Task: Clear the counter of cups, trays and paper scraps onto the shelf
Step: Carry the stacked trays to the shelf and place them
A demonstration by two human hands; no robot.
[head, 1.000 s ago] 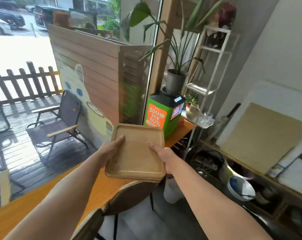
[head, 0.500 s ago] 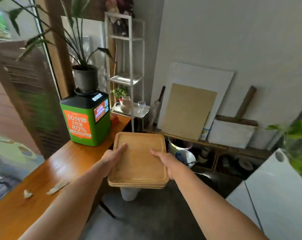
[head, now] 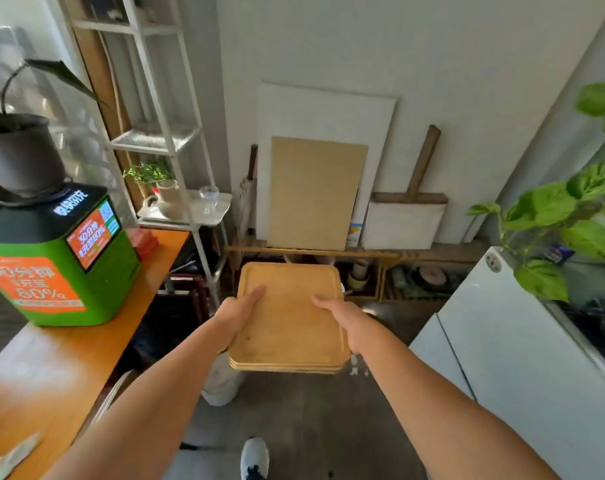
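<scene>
A stack of wooden trays (head: 289,317) is held level in front of me, above the floor. My left hand (head: 237,315) grips its left edge with the thumb on top. My right hand (head: 342,315) grips the right edge the same way. The orange wooden counter (head: 62,368) runs along the left. A paper scrap (head: 15,455) lies on it at the bottom left. A white metal shelf unit (head: 162,140) stands at the counter's far end, with a small potted plant (head: 162,188) and a glass (head: 209,197) on its lower tier.
A green box with an orange label (head: 58,258) stands on the counter with a grey plant pot (head: 20,154) on top. Boards (head: 316,192) lean on the far wall above a low wooden rack (head: 363,258). A white fridge (head: 523,358) and leafy plant (head: 564,216) stand right. A white bucket (head: 221,382) sits on the floor.
My view has swung right, from the window to the shelf corner and far wall. Both hands have kept hold of the tray stack, now closer to the low rack.
</scene>
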